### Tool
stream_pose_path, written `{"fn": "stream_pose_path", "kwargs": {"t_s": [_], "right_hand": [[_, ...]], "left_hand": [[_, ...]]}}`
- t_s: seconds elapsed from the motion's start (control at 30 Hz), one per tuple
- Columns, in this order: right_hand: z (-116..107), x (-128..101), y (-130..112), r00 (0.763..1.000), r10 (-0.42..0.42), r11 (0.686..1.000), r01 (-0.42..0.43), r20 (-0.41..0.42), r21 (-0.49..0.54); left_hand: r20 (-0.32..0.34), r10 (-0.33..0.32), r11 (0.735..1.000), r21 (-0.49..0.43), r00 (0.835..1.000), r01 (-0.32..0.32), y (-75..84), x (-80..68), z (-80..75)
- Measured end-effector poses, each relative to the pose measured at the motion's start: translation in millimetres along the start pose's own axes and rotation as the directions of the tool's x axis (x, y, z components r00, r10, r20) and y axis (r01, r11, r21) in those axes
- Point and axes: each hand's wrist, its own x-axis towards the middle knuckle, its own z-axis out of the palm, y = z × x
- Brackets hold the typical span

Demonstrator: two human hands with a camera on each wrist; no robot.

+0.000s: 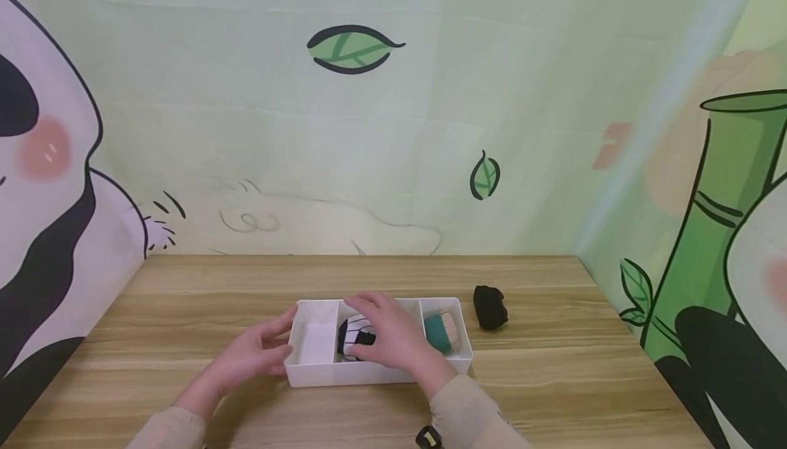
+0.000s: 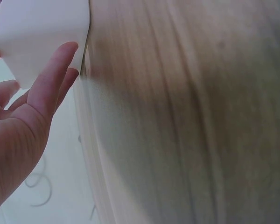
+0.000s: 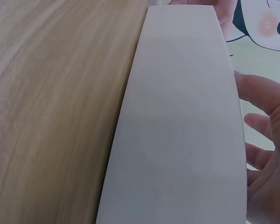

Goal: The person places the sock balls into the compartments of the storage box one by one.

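White plastic tray (image 1: 315, 375) lies long axis three to nine o'clock on the tabletop (image 1: 553, 381). The right hand (image 1: 393, 336) rests, fingers spread, on the striped sock roll (image 1: 352, 337) in its middle compartment. The left hand (image 1: 252, 357), loosely spread, touches the nine o'clock end.

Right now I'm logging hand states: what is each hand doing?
Left hand: open, fingers against the white tray's left end.
Right hand: over the striped sock roll; grip cannot be told.

My left hand (image 2: 23, 126) lies open, fingertips touching the corner of the white box (image 2: 42, 32) on the wooden worktop (image 2: 186, 121).
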Motion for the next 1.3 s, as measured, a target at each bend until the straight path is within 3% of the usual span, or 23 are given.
{"fn": "stream_pose_path", "kwargs": {"t_s": [0.63, 1.03, 1.3], "right_hand": [[-18.1, -16.3, 5.4, 0.999, -0.029, 0.999, 0.03, -0.032, 0.041], [-27.8, -28.5, 17.8, 0.991, -0.05, 0.997, 0.057, -0.126, 0.05], [-37.1, -35.5, 27.3, 0.978, -0.094, 0.995, 0.095, -0.188, -0.001]], "left_hand": [[0.001, 0.018, 1.0, -0.004, 1.0, -0.018, 0.3, -0.3, 0.3], [-0.002, 0.014, 1.0, 0.005, 1.0, -0.014, 1.9, -0.7, 0.7], [0.003, 0.015, 1.0, -0.004, 1.0, -0.015, 0.5, 0.2, 0.3]]}}
